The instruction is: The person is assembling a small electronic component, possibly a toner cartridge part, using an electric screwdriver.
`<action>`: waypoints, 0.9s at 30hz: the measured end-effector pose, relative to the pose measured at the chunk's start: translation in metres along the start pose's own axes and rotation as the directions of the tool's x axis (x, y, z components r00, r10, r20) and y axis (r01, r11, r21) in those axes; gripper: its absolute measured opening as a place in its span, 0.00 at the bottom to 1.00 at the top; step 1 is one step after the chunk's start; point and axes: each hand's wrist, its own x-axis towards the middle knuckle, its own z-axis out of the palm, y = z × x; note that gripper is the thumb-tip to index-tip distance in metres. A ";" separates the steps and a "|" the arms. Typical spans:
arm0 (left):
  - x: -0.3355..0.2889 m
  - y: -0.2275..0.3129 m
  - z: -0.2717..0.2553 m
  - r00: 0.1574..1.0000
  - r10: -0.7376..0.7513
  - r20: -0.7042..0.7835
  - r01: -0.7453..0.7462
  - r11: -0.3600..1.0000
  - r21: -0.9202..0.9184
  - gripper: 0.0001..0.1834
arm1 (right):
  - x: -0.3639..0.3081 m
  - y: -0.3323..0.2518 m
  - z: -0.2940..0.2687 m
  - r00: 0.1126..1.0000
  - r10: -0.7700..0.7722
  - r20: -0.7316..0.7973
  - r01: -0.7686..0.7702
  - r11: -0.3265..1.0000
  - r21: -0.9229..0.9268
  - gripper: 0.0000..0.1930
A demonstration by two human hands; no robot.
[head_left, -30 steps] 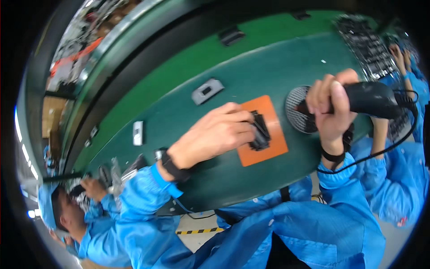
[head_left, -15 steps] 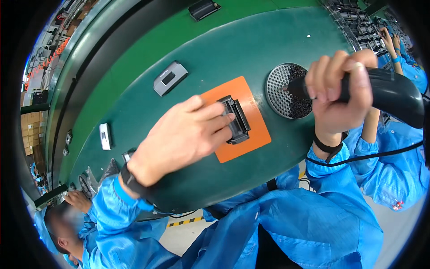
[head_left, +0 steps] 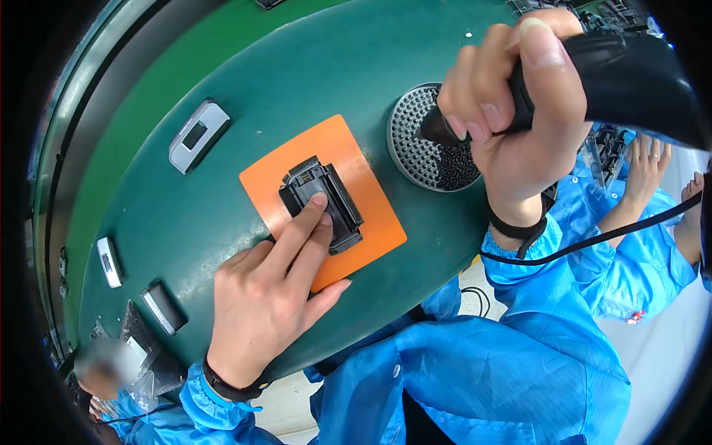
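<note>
Both hands [head_left: 271, 297] [head_left: 523, 111] apart, mat margin [head_left: 374, 222] — around part [head_left: 340, 208]

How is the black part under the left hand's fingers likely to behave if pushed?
The black part looks rigid, with crisp straight edges, so it probably won't bend. Boxy and lying on the orange mat, it seems likelier to slide than roll. The left hand, touching it, may help steady it.

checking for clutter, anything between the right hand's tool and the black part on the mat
Nothing visible blocks the gap: past the dish below the tool, just table and mat. The left hand covers some of the black part.
</note>
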 end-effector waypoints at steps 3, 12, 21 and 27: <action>0.000 -0.002 0.004 0.999 0.031 -0.018 -0.031 1.000 -0.004 0.34 | -0.002 0.013 -0.005 0.992 -0.126 -0.012 0.127 0.992 0.011 0.11; -0.002 -0.007 0.007 0.998 0.067 -0.001 -0.067 0.998 0.020 0.34 | -0.004 0.011 -0.005 0.989 -0.145 0.017 0.145 0.989 -0.004 0.11; -0.010 -0.006 0.003 0.995 0.100 0.006 -0.100 0.995 -0.020 0.34 | -0.003 0.011 -0.010 0.987 -0.068 0.147 0.074 0.997 -0.034 0.09; -0.010 -0.005 0.002 0.997 0.078 0.028 -0.077 0.997 -0.021 0.33 | 0.013 -0.007 -0.009 0.919 -0.044 0.392 0.052 0.999 -0.010 0.14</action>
